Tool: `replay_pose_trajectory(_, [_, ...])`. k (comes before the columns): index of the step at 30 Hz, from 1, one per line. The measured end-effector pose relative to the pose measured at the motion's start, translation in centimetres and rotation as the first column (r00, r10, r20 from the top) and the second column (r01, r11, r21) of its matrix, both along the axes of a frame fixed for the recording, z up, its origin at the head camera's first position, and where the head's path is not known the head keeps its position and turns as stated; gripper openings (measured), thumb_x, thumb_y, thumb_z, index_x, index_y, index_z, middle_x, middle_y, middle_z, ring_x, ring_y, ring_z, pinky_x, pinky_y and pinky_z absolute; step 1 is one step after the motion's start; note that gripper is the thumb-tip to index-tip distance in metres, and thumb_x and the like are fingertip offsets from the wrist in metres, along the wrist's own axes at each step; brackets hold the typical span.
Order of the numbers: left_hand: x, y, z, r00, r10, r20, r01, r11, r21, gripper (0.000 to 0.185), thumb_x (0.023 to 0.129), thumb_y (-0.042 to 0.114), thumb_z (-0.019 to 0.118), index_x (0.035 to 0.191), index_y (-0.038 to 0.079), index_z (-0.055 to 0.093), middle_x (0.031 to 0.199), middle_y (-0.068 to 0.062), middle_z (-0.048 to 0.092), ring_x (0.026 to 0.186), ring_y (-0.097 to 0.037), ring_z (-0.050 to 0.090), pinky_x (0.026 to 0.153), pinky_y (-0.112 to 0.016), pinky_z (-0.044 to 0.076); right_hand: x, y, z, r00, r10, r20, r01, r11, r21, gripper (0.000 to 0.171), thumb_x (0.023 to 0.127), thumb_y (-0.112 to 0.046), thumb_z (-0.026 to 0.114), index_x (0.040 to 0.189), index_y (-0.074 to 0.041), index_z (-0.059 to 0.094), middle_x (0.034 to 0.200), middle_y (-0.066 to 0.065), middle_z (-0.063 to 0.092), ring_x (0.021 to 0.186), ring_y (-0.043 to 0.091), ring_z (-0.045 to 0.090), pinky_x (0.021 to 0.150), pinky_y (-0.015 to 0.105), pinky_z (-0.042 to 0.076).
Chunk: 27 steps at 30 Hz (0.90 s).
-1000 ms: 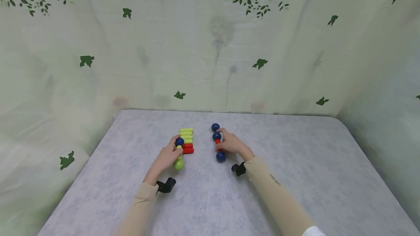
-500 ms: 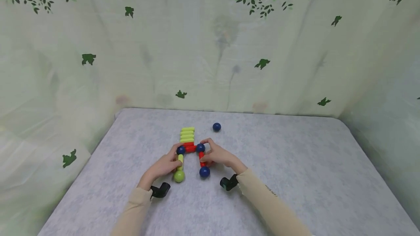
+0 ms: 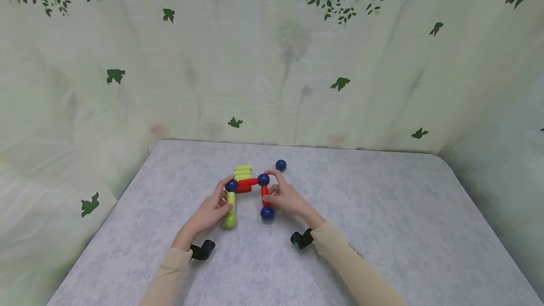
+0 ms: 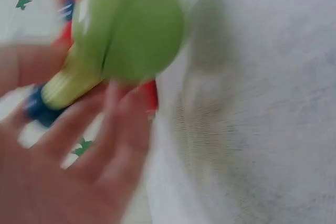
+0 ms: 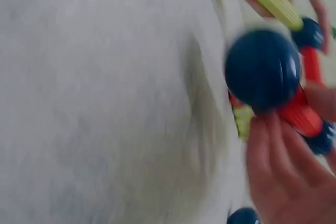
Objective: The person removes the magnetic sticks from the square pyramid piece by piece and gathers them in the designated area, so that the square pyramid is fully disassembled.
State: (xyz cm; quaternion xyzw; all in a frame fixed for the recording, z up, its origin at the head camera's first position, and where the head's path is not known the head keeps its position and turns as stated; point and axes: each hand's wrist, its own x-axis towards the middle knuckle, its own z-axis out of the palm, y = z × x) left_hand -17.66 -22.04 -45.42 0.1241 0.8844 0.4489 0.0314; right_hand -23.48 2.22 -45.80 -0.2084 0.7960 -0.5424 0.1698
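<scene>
A frame of rods and balls is lifted a little off the grey table (image 3: 382,230). My left hand (image 3: 212,207) grips its yellow-green rod (image 3: 231,199), which has a green ball (image 3: 230,221) at the near end and a blue ball (image 3: 231,185) at the far end. My right hand (image 3: 282,197) grips a red rod (image 3: 265,195) between two blue balls (image 3: 263,179) (image 3: 267,213). A red crossbar (image 3: 248,182) joins the two far blue balls. In the left wrist view the green ball (image 4: 128,27) fills the frame; in the right wrist view a blue ball (image 5: 262,69) does.
A stack of yellow-green rods (image 3: 242,172) over a red rod (image 3: 243,190) lies just behind the frame. One loose blue ball (image 3: 280,165) sits further back to the right. A leaf-printed cloth (image 3: 272,60) walls the table on three sides.
My right hand brought its red rod and balls left from the loose blue ball. The two pieces are now joined by a red crossbar taken from the stack, and the frame has moved slightly back.
</scene>
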Motion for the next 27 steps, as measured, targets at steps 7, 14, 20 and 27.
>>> replay_pose_trajectory(7, [-1.9,0.2,-0.2,0.915,0.249,-0.317,-0.283,0.957,-0.065,0.072,0.088,-0.004,0.063,0.148,0.016,0.029,0.123,-0.023,0.057,0.099,-0.036,0.060,0.084,-0.048,0.050,-0.4,-3.6,0.3,0.832,-0.130,-0.540,0.209,0.974,0.088,0.060,0.087,0.002,0.066,0.140,-0.009,0.038,0.113,0.014,0.064,0.094,0.022,0.064,0.079,0.032,0.052])
replay_pose_trajectory(14, [-3.1,0.6,-0.1,0.946,0.268,-0.184,-0.267,0.963,0.033,0.057,0.092,-0.001,0.060,0.142,0.005,0.033,0.112,-0.022,0.060,0.097,-0.034,0.062,0.078,-0.045,0.052,-1.1,-4.1,-0.4,0.896,-0.230,-0.380,0.264,0.964,0.041,0.043,0.089,0.000,0.064,0.128,-0.005,0.049,0.109,0.011,0.064,0.092,0.022,0.062,0.077,0.031,0.052])
replay_pose_trajectory(20, [-2.5,1.5,0.7,0.974,0.221,-0.056,-0.219,0.975,0.034,0.062,0.091,0.005,0.059,0.144,0.004,0.026,0.106,-0.020,0.058,0.083,-0.026,0.062,0.070,-0.036,0.052,-0.6,-1.9,-0.3,0.949,-0.210,-0.236,0.227,0.973,0.046,0.034,0.089,-0.007,0.065,0.121,-0.001,0.054,0.099,0.010,0.061,0.083,0.021,0.059,0.069,0.030,0.052])
replay_pose_trajectory(27, [-1.1,2.5,0.4,0.978,0.144,0.149,-0.162,0.980,0.117,0.069,0.089,0.004,0.055,0.148,0.003,0.020,0.099,-0.015,0.056,0.071,-0.019,0.059,0.064,-0.033,0.052,0.6,0.9,-0.4,0.969,-0.198,-0.148,0.220,0.963,0.153,0.034,0.086,-0.012,0.068,0.115,0.000,0.059,0.088,0.007,0.060,0.076,0.018,0.055,0.062,0.029,0.048])
